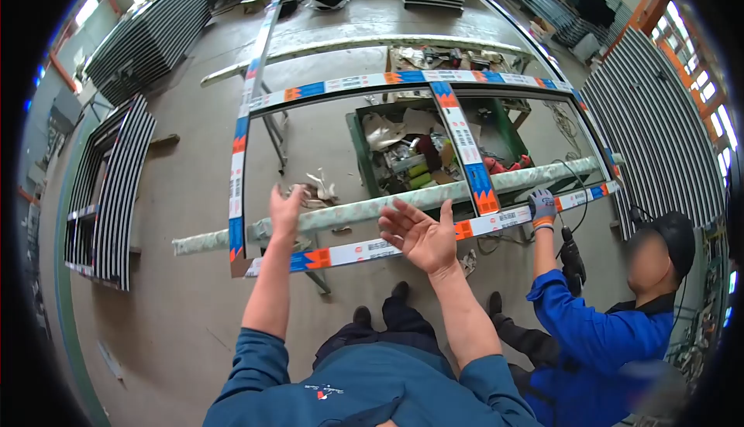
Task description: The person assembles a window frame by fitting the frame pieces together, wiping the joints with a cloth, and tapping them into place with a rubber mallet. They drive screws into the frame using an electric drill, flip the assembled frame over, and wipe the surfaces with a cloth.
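A large window frame (353, 253), wrapped in printed blue, orange and white protective film, lies across two padded support bars. My left hand (285, 208) is raised over its near left corner, fingers apart and holding nothing. Palm up, my right hand (422, 237) hovers above the near rail with its fingers spread and nothing in it. Whether either hand touches the frame, I cannot tell. The nearer padded bar (356, 208) runs beneath the frame, just beyond my hands.
A co-worker in blue (597, 318) stands at my right, a gloved hand (542, 204) on the near rail, beside a corded power drill (572, 260). Under the frame sits a green bin (360, 148) of scraps. Stacked frames stand left (116, 194) and right (651, 117).
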The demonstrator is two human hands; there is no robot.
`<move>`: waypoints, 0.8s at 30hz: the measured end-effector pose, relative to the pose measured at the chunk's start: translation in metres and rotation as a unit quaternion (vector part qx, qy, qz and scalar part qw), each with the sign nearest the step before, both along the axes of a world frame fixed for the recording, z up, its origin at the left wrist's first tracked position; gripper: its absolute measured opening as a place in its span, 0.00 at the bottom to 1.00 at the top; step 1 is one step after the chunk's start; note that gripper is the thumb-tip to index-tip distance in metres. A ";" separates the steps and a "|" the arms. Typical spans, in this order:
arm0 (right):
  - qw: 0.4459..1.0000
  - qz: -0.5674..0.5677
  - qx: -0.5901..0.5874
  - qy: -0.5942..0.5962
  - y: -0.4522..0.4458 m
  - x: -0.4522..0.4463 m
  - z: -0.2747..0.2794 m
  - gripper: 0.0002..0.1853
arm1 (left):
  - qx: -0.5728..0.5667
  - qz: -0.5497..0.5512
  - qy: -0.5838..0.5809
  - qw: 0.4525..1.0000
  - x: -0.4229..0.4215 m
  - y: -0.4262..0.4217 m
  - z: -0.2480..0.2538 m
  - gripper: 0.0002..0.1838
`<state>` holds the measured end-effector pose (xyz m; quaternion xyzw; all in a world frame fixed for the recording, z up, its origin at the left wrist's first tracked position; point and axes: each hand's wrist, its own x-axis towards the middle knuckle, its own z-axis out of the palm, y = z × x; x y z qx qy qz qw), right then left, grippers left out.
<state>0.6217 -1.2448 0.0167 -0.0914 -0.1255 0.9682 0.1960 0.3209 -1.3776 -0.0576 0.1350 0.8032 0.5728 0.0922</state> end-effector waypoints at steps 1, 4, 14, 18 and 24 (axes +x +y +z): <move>0.998 0.020 -0.013 0.054 0.003 0.006 0.000 0.54 | -0.019 -0.001 0.058 0.998 -0.005 0.006 -0.003 0.33; 0.988 0.041 -0.024 0.147 0.018 0.017 -0.014 0.58 | -0.032 -0.129 -0.015 0.991 -0.013 0.034 0.001 0.30; 0.995 0.056 0.075 0.043 0.035 0.042 -0.025 0.57 | -0.373 -0.287 0.091 0.878 -0.050 0.211 -0.079 0.32; 0.994 -0.005 0.099 -0.039 0.019 0.063 -0.029 0.57 | -0.447 -0.289 0.191 0.825 -0.055 0.276 -0.102 0.25; 0.985 -0.105 0.067 -0.116 -0.007 0.073 -0.022 0.56 | -0.453 -0.223 0.420 0.754 -0.061 0.341 -0.157 0.14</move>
